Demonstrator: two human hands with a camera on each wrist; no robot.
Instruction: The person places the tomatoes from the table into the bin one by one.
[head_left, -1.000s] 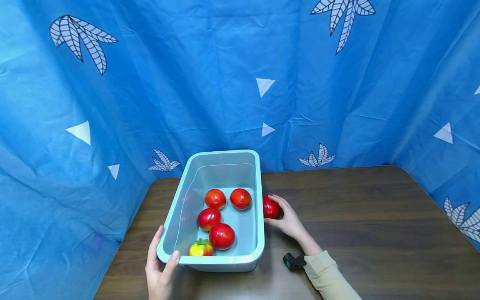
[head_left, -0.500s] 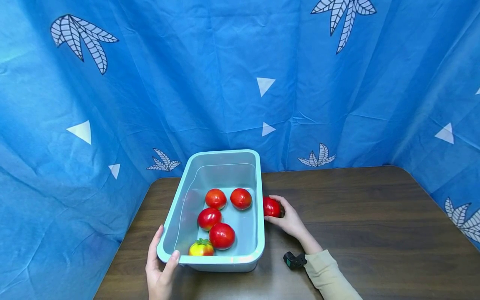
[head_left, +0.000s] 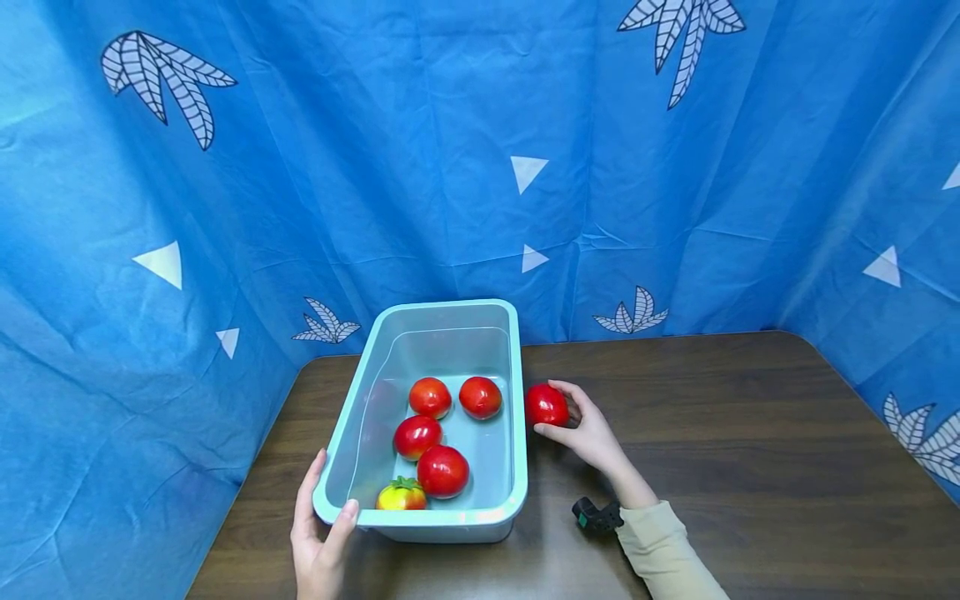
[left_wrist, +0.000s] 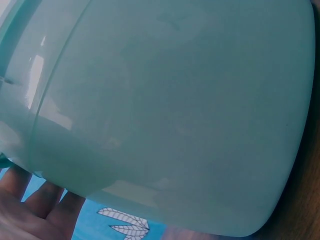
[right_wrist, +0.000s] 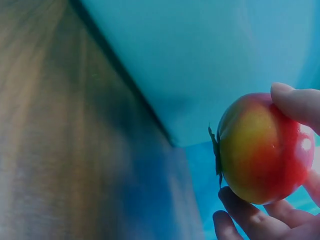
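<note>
A light blue-green plastic bin (head_left: 480,518) stands on the table. My left hand (head_left: 321,533) grips its near left corner, thumb over the front rim and fingers along the outer left side. Just outside the bin's right wall, my right hand (head_left: 596,437) holds a shiny red tomato (head_left: 546,405) between thumb and fingers. The right wrist view shows that tomato (right_wrist: 265,150) with a yellow patch and a green leafy top. Inside the bin lie several more tomatoes, among them a large red one (head_left: 443,472) and a yellow-red one (head_left: 401,495) with green leaves.
The dark wooden table (head_left: 712,450) stretches to the right of the bin. A blue curtain (head_left: 450,167) with white leaf prints hangs behind it and at both sides. A small black device (head_left: 596,517) sits at the right wrist.
My right hand has moved slightly right and up with the tomato, which now shows more fully beside the bin's right rim. The left hand and the bin stay put.
</note>
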